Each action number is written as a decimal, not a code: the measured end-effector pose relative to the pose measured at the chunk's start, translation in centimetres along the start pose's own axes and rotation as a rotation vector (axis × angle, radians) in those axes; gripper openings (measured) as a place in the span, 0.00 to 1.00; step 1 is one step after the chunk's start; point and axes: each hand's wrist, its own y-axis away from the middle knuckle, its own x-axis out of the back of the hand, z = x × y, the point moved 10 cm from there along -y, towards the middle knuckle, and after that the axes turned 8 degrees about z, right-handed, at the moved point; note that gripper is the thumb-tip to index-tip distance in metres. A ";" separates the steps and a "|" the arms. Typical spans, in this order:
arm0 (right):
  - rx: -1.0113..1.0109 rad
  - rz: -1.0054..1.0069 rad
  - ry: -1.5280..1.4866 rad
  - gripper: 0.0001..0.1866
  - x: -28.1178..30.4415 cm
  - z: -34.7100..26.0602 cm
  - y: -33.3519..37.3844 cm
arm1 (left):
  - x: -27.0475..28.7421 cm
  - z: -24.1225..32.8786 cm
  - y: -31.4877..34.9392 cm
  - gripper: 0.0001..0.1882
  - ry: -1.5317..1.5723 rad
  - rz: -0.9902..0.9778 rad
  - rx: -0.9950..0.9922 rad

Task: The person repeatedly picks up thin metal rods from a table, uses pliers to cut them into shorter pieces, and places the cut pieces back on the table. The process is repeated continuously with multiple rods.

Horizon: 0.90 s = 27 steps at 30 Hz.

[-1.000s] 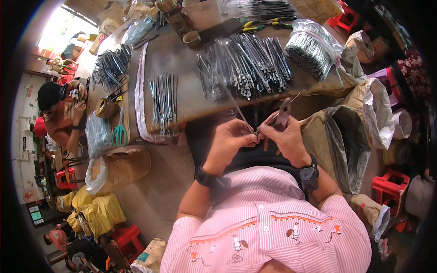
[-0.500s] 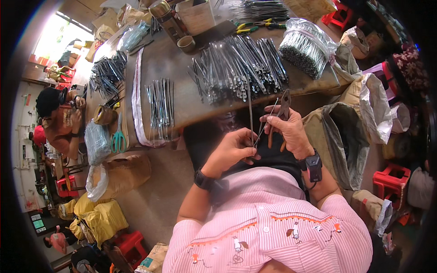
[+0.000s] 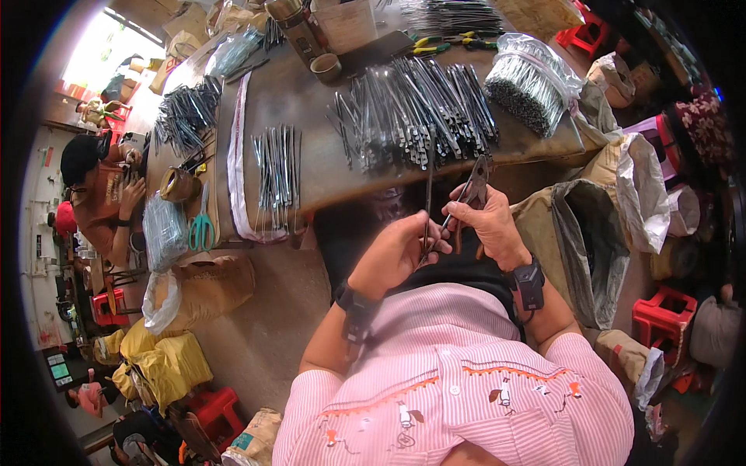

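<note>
My left hand is closed around a thin metal strip that points up toward the table edge. Close beside it, my right hand is closed on a pair of pliers with orange-brown handles, jaws upward. A second thin strip runs between the right fingers and the pliers. The fingers of both hands nearly meet over my lap. Just beyond them, a wide heap of metal strips lies on the table. A smaller row of strips lies to its left.
A plastic-wrapped bundle sits right of the heap, and a cup behind it. Teal scissors lie at the table's left edge. An open sack stands to my right. A co-worker works at the far left.
My left hand has turned, with its fingers curled further around the strip. The strip by the pliers now lies closer along the jaws. The view has shifted slightly.
</note>
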 end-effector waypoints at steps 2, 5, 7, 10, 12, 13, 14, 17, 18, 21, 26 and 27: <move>0.028 -0.008 0.062 0.12 -0.1 -0.4 0.1 | 0.5 -1.2 -0.6 0.25 0.151 0.001 0.095; 0.034 -0.011 0.081 0.12 -0.3 -0.6 0.4 | 0.7 -2.4 -1.5 0.31 0.227 -0.017 0.123; 0.031 0.007 0.075 0.11 -0.1 -0.7 0.5 | 0.8 -2.7 -1.8 0.30 0.252 -0.027 0.126; 0.047 0.046 0.080 0.10 0.2 -0.9 0.9 | 1.3 -3.2 -1.9 0.25 0.217 0.014 0.131; 0.070 0.059 0.093 0.10 0.3 -1.0 1.1 | 1.6 -3.6 -2.0 0.21 0.146 0.055 0.144; 0.077 0.066 0.107 0.10 0.3 -1.1 1.2 | 1.8 -3.7 -2.1 0.17 0.154 0.076 0.155; 0.086 0.074 0.122 0.10 0.4 -1.1 1.2 | 1.9 -3.8 -2.3 0.14 0.161 0.096 0.165; 0.111 0.097 0.151 0.09 0.8 -1.1 1.2 | 1.7 -3.3 -2.7 0.08 0.117 0.082 0.088; 0.118 0.103 0.158 0.09 1.0 -0.9 1.2 | 1.5 -3.0 -2.8 0.07 0.094 0.058 0.037; 0.114 0.080 0.078 0.09 1.3 0.0 1.1 | 2.3 -2.8 -3.2 0.08 -0.019 0.137 -0.020; -0.279 0.263 -0.467 0.12 4.9 5.2 0.3 | 3.0 -0.7 -3.0 0.08 -0.118 0.144 -0.135; -0.397 0.346 -0.647 0.14 5.8 6.6 0.5 | 3.1 -0.3 -2.9 0.09 -0.127 0.146 -0.157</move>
